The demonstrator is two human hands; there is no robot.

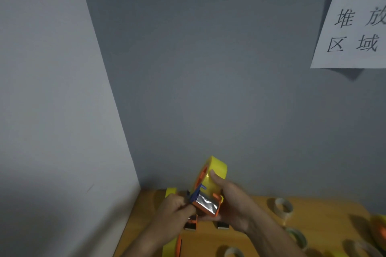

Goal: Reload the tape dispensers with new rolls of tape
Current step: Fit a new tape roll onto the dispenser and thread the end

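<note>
Dispenser (208, 200) between both hands' grip

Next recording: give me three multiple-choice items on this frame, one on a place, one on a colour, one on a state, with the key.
1. Where is the paper sign?
A. on the wall, upper right
B. flat on the table
C. on the floor

2. What colour is the tape roll in the held dispenser?
A. blue
B. yellow
C. black

3. How is the dispenser placed?
A. lying alone on the table
B. hanging on the wall
C. held up in both hands

Key: A, it hangs on the grey wall; B, the roll looks yellow; C, left hand and right hand grip it above the table.
</note>
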